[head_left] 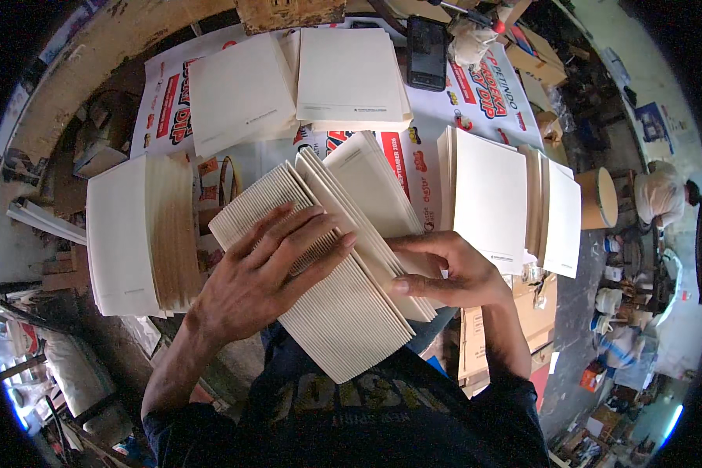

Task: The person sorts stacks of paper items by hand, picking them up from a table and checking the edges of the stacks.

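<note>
A thick bundle of white paper envelopes lies slantwise in front of my body, its close-set edges turned up in ridges. My left hand rests across those ridges with its fingers stretched out and a little apart; its thumb is hidden. At the bundle's right side, my right hand has thumb and fingers closed on several envelopes that stand slightly apart from the rest. Just beyond them, more white envelopes lie flat at an angle, partly under the bundle.
Stacks of white envelopes stand at the left, far left, far middle and right. Under them is a printed banner. A dark phone lies at the back. Beside me at right is a cardboard box. Another person sits farther right.
</note>
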`<state>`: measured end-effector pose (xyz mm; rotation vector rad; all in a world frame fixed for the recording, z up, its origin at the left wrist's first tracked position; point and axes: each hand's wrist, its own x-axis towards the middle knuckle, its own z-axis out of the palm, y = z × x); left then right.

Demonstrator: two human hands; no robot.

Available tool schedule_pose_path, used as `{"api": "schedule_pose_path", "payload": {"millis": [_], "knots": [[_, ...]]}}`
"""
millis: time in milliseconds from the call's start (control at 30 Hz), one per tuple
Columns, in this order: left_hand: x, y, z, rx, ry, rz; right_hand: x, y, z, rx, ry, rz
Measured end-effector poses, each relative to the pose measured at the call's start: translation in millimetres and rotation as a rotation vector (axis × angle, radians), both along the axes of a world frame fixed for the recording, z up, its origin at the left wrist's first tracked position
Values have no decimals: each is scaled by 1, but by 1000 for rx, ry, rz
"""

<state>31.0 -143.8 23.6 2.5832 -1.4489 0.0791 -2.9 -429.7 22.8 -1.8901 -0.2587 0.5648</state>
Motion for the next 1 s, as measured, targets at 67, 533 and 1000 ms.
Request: {"api": "schedule_pose_path", "payload": {"millis": [67, 533, 1000], "knots": [[-2, 2, -4, 34, -24, 16, 0, 3, -1, -71, -3, 37], [2, 4, -5, -34, -65, -36, -4, 13, -9, 28, -323, 73], [-2, 14, -15, -68, -38, -31, -1, 14, -11, 132, -228, 8]]}}
